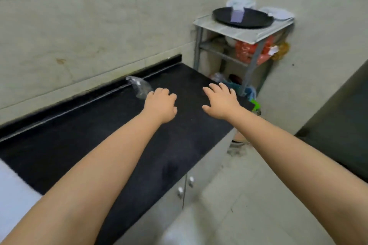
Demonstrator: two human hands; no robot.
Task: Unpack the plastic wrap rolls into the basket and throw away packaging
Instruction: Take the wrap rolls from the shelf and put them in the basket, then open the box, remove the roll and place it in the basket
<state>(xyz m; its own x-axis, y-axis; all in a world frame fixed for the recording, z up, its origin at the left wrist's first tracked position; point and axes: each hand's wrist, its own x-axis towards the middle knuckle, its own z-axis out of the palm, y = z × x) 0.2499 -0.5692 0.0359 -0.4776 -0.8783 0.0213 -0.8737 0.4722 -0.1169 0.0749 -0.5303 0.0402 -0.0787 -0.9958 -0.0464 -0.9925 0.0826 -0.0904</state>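
Note:
A crumpled piece of clear plastic packaging (140, 87) trails from my left hand (161, 105), whose curled fingers grip its near end above the black counter (99, 135). My right hand (220, 100) hovers over the counter's right end with its fingers spread and holds nothing. No wrap rolls and no basket are in view.
A metal shelf rack (244, 35) stands past the counter's right end, with a black round tray (242, 18) on top. Bags and clutter (242, 87) lie on the floor below it. A dark appliance (342, 125) stands at the right. White cabinet doors (185, 185) are below the counter.

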